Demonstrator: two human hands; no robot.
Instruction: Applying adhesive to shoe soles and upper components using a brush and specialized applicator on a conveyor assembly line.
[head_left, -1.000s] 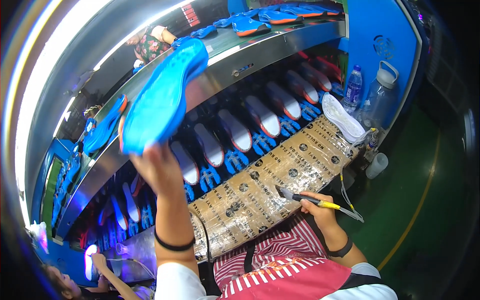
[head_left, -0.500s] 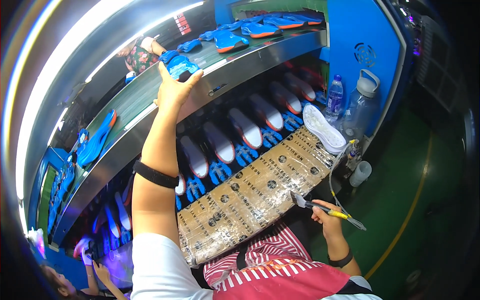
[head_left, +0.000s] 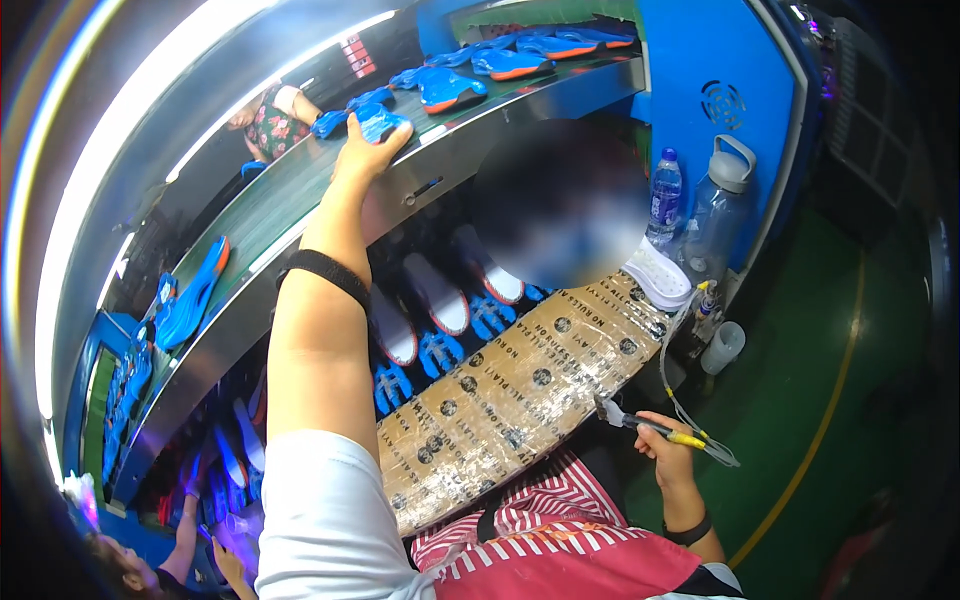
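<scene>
At the far conveyor belt, my left hand (head_left: 372, 152) has its thumb and fingers spread around a blue shoe sole (head_left: 378, 122) lying on the belt. Its palm side is hidden from me. My right hand (head_left: 668, 450) is closed round the dark and yellow handle of a flat brush (head_left: 622, 414). Thin tubing (head_left: 678, 402) runs from the handle's rear end. The bristles hang close to the near edge of a board covered in taped brown cardboard (head_left: 520, 385). On the board's right end rests a white shoe sole (head_left: 656, 275), partly lost in a blur.
More blue soles with orange edges (head_left: 512, 64) lie along the conveyor belt (head_left: 285, 190). Below it stand rows of light soles (head_left: 437, 295). Two bottles (head_left: 665, 195) and a white cup (head_left: 722, 347) are at right. One person (head_left: 280, 118) stands across the belt; another (head_left: 125, 565) works lower left.
My left hand has moved slightly right along the belt with the blue sole. My right hand and the brush have dropped a little. A blur now covers part of the rack and the white sole.
</scene>
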